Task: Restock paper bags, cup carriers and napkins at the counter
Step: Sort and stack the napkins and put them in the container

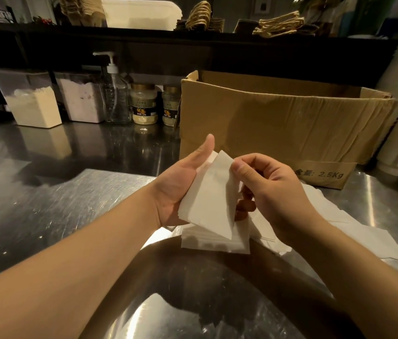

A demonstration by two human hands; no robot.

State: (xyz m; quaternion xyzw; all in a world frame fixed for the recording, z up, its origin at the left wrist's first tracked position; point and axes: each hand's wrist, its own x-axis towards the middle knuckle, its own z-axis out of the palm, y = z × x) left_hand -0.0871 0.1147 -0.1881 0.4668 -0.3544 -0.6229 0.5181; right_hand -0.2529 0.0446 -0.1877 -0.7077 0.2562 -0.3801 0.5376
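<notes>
Just in front of the open cardboard box [278, 123], the left hand [181, 187] grips a bundle of white napkins [207, 199], thumb up along its edge. The right hand [271, 189] pinches the top napkin's corner. More napkins lie stacked [215, 243] on the steel counter [46, 204] beneath both hands.

napkins [214, 192] | white, stacked | held tilted above counter stack [215, 243]
</notes>
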